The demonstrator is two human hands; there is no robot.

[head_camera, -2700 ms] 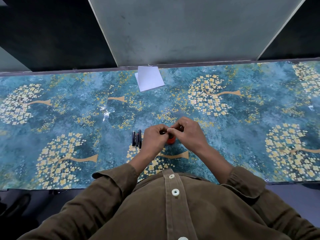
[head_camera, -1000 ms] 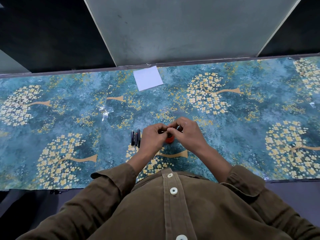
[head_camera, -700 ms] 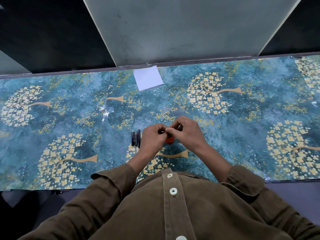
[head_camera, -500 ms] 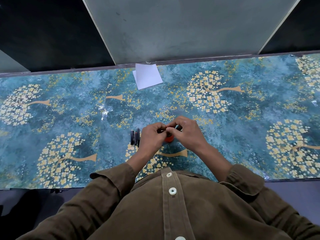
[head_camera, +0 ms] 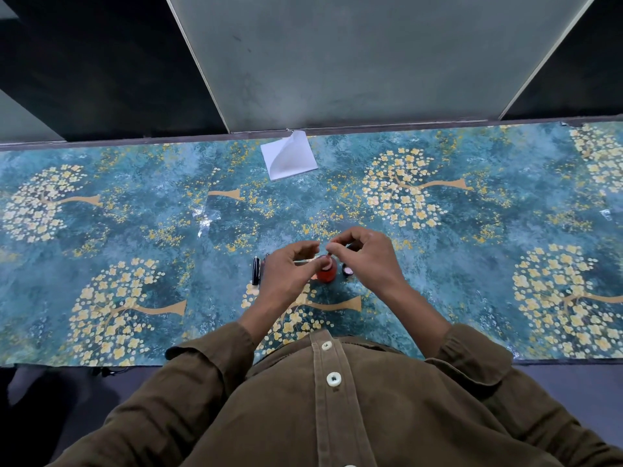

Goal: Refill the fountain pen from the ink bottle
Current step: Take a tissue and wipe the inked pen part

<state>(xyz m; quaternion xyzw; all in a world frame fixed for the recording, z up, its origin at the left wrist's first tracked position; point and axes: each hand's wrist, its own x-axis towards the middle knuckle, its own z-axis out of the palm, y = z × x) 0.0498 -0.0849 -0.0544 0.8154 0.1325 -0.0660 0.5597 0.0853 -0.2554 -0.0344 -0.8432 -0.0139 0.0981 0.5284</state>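
A small red ink bottle (head_camera: 326, 275) stands on the patterned tablecloth (head_camera: 472, 251) in front of me. Its small round cap (head_camera: 347, 271) lies just to its right. My left hand (head_camera: 286, 274) is against the bottle's left side, with the thumb at its neck and the index finger lifted. My right hand (head_camera: 365, 256) pinches a small dark pen part right above the bottle's mouth; most of that part is hidden by the fingers. Black pen pieces (head_camera: 256, 271) lie on the cloth to the left of my left hand.
A white sheet of paper (head_camera: 290, 160) lies at the table's far edge with one corner curled up. A grey panel (head_camera: 354, 55) rises behind the table. My brown shirt sleeves cover the table's near edge.
My two hands have drawn slightly apart, so the bottle's top and the cap beside it now show. The paper's corner has lifted.
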